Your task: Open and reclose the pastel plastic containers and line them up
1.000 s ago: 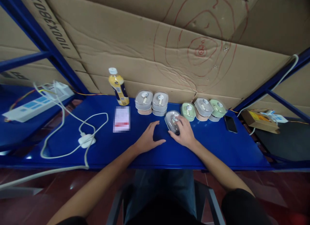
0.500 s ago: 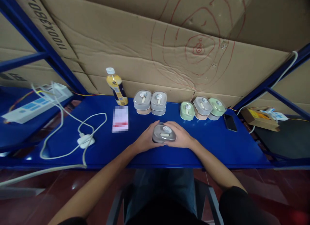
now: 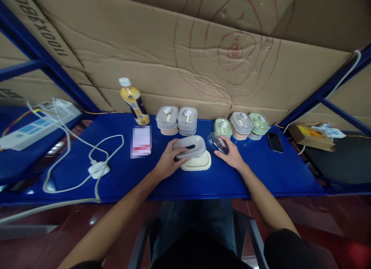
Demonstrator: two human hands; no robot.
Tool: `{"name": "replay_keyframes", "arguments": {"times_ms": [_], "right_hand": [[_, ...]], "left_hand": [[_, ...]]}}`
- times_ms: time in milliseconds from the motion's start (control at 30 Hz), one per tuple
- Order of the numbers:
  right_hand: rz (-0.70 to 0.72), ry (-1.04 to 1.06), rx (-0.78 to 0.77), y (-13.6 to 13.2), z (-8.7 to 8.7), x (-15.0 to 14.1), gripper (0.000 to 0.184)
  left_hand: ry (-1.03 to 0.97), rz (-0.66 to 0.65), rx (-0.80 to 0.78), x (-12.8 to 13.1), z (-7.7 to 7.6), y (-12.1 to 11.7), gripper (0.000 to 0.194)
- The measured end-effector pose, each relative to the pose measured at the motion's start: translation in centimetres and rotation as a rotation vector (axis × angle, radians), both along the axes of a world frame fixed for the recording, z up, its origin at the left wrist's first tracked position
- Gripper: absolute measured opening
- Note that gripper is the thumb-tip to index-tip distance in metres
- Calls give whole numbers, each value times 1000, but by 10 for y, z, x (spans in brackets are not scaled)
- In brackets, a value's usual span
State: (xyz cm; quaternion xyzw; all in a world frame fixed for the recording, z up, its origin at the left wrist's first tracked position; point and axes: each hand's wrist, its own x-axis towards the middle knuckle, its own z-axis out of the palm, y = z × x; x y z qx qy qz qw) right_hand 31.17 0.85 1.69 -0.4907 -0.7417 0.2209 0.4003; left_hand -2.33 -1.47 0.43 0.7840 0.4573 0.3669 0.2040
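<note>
My left hand (image 3: 171,159) grips a grey oval tray (image 3: 197,144) with a slot in its floor, like the upper part of a soap box. Partly under it on the table lies a cream base (image 3: 199,163) with a raised rim. In my right hand (image 3: 232,155) is a clear domed lid (image 3: 216,142), tilted and apart from the tray. Behind it, a green lidded box (image 3: 222,126) stands close to my right fingers. Two stacks of grey lidded boxes (image 3: 167,116) stand behind my left hand.
A grey lidded box (image 3: 242,122) and a green one (image 3: 259,123) sit stacked at the back right, beside a phone (image 3: 275,142). On the left are a juice bottle (image 3: 135,106), a blurred card (image 3: 141,141) and a charger (image 3: 99,169) with loose cable. Cardboard (image 3: 130,41) stands behind the blue table (image 3: 232,184).
The grey box was drawn between both hands, then came apart. My right hand has moved right with the clear lid, my left hand holds the grey tray, and the cream base now shows.
</note>
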Motion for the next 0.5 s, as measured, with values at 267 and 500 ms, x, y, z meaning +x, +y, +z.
{"name": "replay_keyframes", "arguments": {"times_ms": [267, 500], "right_hand": [[6, -67, 52, -4, 6, -5, 77], [281, -87, 163, -17, 33, -22, 85]], "left_hand": [[-17, 149, 0, -11, -1, 7, 50], [-18, -136, -70, 11, 6, -7, 93]]}}
